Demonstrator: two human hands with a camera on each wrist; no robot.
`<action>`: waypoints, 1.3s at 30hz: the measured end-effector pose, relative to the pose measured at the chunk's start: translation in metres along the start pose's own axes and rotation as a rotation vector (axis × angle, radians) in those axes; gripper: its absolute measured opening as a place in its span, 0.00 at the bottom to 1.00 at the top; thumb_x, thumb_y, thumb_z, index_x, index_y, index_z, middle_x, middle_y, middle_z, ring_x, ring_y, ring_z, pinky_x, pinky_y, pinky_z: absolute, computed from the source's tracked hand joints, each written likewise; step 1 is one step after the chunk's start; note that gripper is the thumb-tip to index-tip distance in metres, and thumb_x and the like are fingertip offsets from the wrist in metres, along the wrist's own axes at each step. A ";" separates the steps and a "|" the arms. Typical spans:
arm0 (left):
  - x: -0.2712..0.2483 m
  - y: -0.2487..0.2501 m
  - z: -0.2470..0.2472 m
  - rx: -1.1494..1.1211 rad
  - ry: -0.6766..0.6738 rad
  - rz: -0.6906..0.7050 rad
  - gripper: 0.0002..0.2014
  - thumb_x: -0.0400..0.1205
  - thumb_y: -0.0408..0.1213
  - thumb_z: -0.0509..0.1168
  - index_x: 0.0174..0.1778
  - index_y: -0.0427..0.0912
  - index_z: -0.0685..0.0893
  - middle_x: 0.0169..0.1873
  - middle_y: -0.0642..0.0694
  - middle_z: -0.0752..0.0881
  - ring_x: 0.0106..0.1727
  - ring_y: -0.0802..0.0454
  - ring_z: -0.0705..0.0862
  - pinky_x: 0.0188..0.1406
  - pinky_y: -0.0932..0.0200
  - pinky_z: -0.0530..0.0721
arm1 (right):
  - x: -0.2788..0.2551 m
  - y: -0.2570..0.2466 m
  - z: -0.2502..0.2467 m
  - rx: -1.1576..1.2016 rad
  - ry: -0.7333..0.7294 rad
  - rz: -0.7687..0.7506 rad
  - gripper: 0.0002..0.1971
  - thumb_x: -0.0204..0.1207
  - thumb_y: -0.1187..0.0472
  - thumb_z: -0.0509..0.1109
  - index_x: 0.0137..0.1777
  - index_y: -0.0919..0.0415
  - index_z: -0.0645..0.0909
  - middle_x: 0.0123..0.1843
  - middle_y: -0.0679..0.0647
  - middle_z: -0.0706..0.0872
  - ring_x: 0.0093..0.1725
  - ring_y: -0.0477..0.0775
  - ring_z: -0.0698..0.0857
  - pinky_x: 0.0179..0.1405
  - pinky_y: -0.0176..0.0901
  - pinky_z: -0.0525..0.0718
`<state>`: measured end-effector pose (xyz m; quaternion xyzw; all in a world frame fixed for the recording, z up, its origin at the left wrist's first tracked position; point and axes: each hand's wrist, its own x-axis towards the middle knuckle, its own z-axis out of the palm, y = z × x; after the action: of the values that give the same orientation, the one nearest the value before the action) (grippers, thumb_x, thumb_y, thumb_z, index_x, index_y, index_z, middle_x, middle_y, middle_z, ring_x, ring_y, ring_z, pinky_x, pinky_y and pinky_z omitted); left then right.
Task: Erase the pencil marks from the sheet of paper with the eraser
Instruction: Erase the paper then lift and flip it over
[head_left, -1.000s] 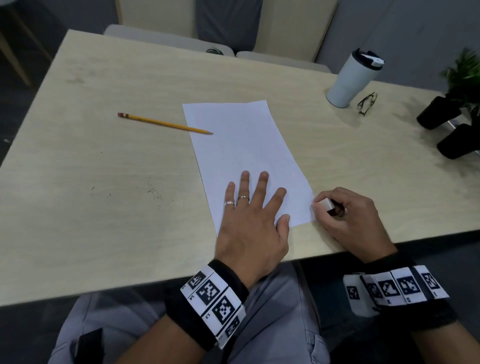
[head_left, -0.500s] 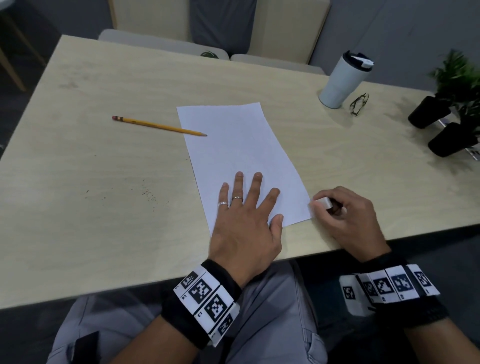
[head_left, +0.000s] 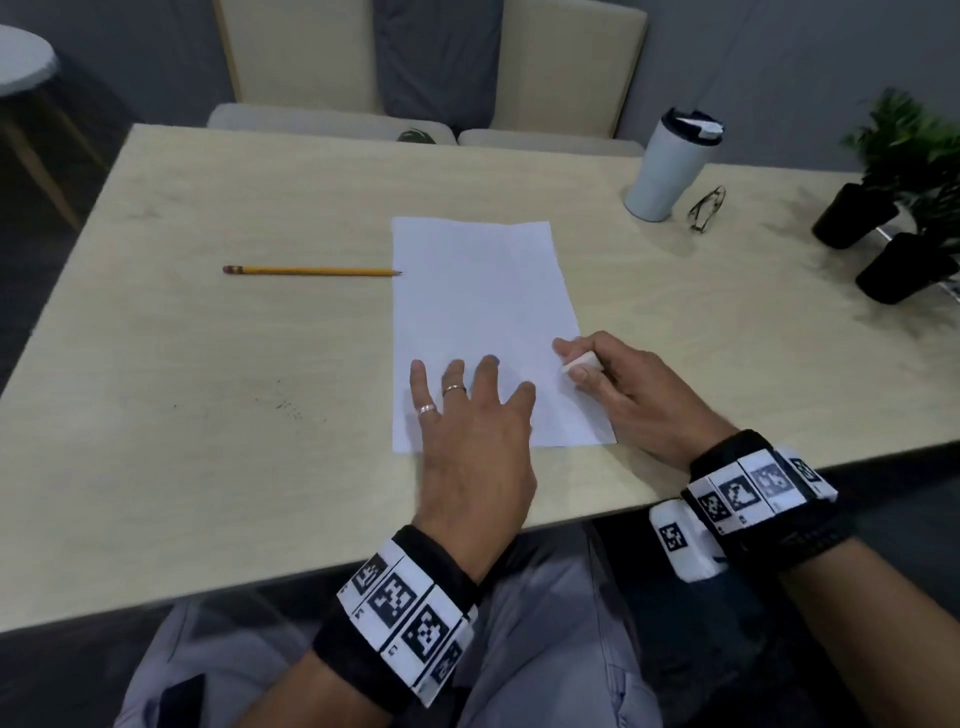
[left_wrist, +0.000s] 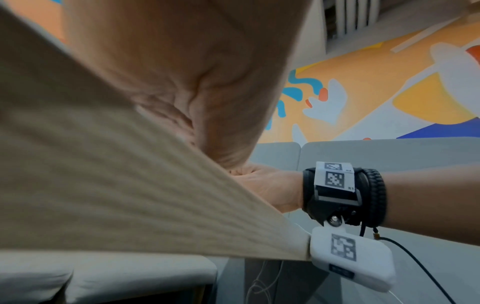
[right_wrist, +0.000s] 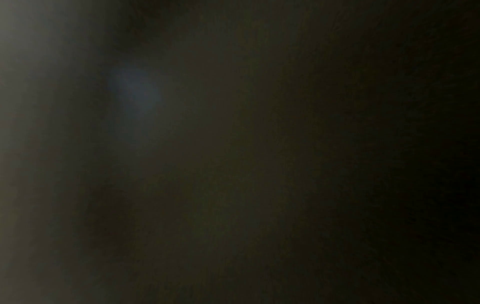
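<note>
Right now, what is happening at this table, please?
A person sits at a wooden table and works on a sheet of paper. The left hand lies flat with spread fingers on the near part of the sheet and holds it down. The right hand pinches a white eraser at the sheet's right edge. No pencil marks can be made out on the paper. A yellow pencil lies to the left of the sheet, with its tip at the edge.
</note>
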<state>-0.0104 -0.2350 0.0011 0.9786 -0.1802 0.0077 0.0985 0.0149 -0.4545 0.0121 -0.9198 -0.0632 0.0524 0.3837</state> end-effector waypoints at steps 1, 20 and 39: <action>-0.003 0.000 0.003 -0.019 0.030 -0.019 0.17 0.84 0.44 0.71 0.70 0.56 0.84 0.78 0.41 0.77 0.80 0.30 0.73 0.86 0.23 0.47 | -0.002 0.001 -0.003 -0.032 0.034 0.014 0.07 0.95 0.51 0.63 0.64 0.50 0.80 0.80 0.43 0.84 0.79 0.34 0.79 0.78 0.45 0.79; -0.028 0.001 0.022 -0.093 0.055 0.009 0.33 0.91 0.58 0.46 0.90 0.46 0.67 0.90 0.34 0.61 0.91 0.29 0.57 0.89 0.28 0.54 | 0.091 0.005 -0.043 -0.472 0.145 0.491 0.45 0.71 0.30 0.82 0.70 0.68 0.75 0.64 0.59 0.81 0.73 0.68 0.81 0.61 0.52 0.79; -0.029 -0.001 0.028 -0.120 0.073 0.040 0.35 0.91 0.58 0.49 0.89 0.39 0.70 0.90 0.39 0.64 0.92 0.34 0.58 0.88 0.25 0.57 | 0.104 0.015 -0.042 -0.317 0.258 0.373 0.36 0.76 0.49 0.86 0.73 0.63 0.69 0.60 0.52 0.76 0.57 0.54 0.75 0.36 0.37 0.67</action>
<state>-0.0373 -0.2297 -0.0277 0.9663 -0.1963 0.0346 0.1631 0.1252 -0.4784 0.0258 -0.9632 0.1492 -0.0057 0.2237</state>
